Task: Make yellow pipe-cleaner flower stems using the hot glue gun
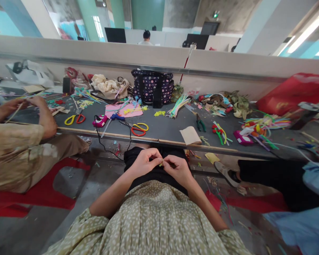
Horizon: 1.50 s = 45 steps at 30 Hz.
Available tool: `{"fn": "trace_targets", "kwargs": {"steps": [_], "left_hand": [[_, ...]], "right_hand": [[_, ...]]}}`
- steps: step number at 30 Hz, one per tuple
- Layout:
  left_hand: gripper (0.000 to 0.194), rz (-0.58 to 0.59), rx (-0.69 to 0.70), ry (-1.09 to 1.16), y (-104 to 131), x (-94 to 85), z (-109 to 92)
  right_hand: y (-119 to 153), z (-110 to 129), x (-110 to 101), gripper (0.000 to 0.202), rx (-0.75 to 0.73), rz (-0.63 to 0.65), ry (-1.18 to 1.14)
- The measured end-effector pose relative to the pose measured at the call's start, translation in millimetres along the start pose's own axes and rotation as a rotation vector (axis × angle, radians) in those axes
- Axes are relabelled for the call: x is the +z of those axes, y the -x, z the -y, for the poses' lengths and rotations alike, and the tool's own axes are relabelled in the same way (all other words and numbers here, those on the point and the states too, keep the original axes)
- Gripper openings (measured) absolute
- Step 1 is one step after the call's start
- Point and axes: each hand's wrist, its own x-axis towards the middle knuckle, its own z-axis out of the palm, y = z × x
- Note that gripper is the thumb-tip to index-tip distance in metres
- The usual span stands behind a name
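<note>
Above my lap, my left hand and my right hand meet, thumbs and fingertips pinched together. Between them shows a small yellow-green piece, partly covered by the fingers; it looks like a bit of pipe cleaner, but its shape is hard to make out. On the table in front lies a small heap of yellow pieces. Beside it is a bundle of pale green and white pipe cleaners. Scissors with red and yellow handles rest near the table edge, left of my hands.
The grey table carries pliers, a beige card, a magenta device, a blue glue gun with a dangling cord, and a patterned bag. Co-workers sit on both sides; one's arm rests at the left.
</note>
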Motion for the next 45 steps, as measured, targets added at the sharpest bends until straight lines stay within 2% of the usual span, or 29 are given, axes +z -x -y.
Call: {"fn": "trace_targets", "kwargs": {"steps": [3, 6, 8, 11, 17, 22, 28, 31, 35, 41, 43, 45], "left_hand": [[0.021, 0.018, -0.052, 0.091, -0.8, 1.7, 2.0], [0.018, 0.007, 0.048, 0.071, -2.5, 0.5, 1.0], [0.018, 0.001, 0.151, 0.044, -4.1, -1.5, -0.6], [0.015, 0.009, 0.265, 0.009, -6.3, -4.7, -2.4], [0.012, -0.014, 0.274, 0.003, -7.1, -6.6, -2.8], [0.013, 0.016, 0.286, -0.008, -7.7, -6.3, -4.0], [0.016, 0.038, 0.243, -0.016, -7.2, -7.4, -7.4], [0.018, 0.038, 0.184, -0.009, -6.4, -8.0, -9.0], [0.020, 0.056, 0.070, 0.019, -5.5, -8.4, -9.7], [0.024, 0.078, -0.143, 0.193, -6.7, -7.3, -1.3], [0.025, 0.079, -0.181, 0.241, -7.0, -7.0, 2.9], [0.024, 0.088, -0.183, 0.264, -7.0, -7.3, 5.6]], "right_hand": [[-2.0, -2.5, -4.7, 0.024, 0.150, 0.069, -0.240], [-5.3, -4.8, -8.0, 0.028, 0.326, 0.182, -0.549], [-7.1, -6.0, -7.2, 0.029, 0.389, 0.241, -0.695], [-8.2, -7.4, -2.9, 0.027, 0.428, 0.286, -0.821], [-7.8, -8.9, 0.5, 0.027, 0.418, 0.290, -0.859], [-7.0, -10.9, -0.1, 0.026, 0.412, 0.288, -0.806], [-4.7, -9.3, -0.4, 0.026, 0.373, 0.227, -0.656], [-3.8, -3.7, -2.2, 0.027, 0.266, 0.196, -0.506], [-2.1, 4.6, -3.6, 0.023, 0.112, 0.136, -0.184], [0.3, 6.0, 1.8, 0.015, -0.184, -0.009, 0.277], [-0.4, 4.3, 2.7, 0.016, -0.155, -0.034, 0.248], [-2.2, 1.7, 1.6, 0.020, -0.014, 0.004, 0.059]]}}
